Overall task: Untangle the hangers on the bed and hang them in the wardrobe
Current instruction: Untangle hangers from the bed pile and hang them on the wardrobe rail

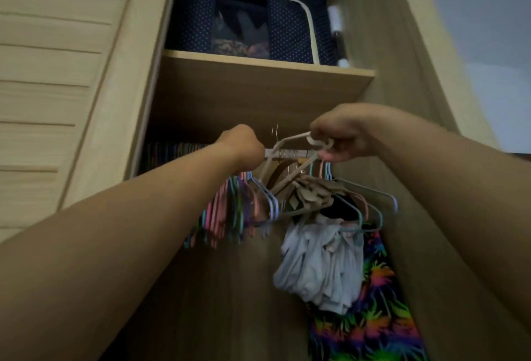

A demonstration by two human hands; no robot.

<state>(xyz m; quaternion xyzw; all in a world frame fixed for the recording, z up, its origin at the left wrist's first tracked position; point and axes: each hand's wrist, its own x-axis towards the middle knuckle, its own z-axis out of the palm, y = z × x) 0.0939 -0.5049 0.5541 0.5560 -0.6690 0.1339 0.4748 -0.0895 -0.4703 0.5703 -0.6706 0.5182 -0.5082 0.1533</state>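
I look up into an open wardrobe. My right hand pinches the hook of a pale beige hanger, which slants down to the left in front of the metal rail. My left hand is raised to the rail just left of that hanger, its fingers hidden behind the wrist. Below it a dense row of pink, blue and purple hangers hangs from the rail. More pastel hangers hang to the right.
A shelf above the rail carries a navy dotted storage box. Pale grey clothes and a neon-patterned garment hang at the right. A louvred door stands open on the left.
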